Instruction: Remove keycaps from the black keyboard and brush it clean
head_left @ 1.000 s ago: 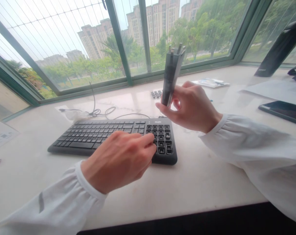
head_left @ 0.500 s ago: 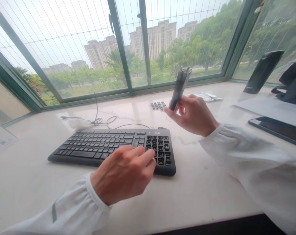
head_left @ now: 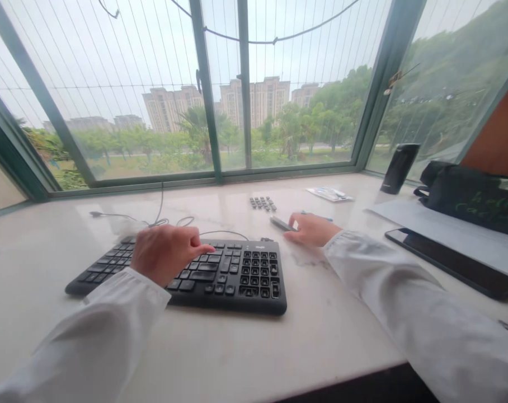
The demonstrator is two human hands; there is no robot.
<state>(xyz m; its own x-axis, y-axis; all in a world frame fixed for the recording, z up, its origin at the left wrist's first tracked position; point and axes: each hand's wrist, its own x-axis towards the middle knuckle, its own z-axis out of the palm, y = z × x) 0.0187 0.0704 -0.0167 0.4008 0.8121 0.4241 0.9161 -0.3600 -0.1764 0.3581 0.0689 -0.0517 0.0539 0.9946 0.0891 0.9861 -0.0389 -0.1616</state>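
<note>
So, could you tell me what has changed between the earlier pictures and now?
The right hand lowered the grey tool from upright in the air onto the counter, still touching it. The left hand slid left along the keyboard. Keyboard and loose keycaps stayed put.

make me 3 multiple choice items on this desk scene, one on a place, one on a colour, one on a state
1. Where do the loose keycaps lie?
A. on the counter beyond the keyboard
B. on the tablet
C. in the left hand

2. What colour is the keyboard?
A. white
B. black
C. green

3. How is the grey tool at the right hand?
A. raised upright
B. low at the counter
C. standing on the keyboard

Answers: 1 A, they sit in a small group behind the keyboard. 2 B, case and keys are black. 3 B, it lies flat by the fingers. The left hand rests on the keys.
</note>
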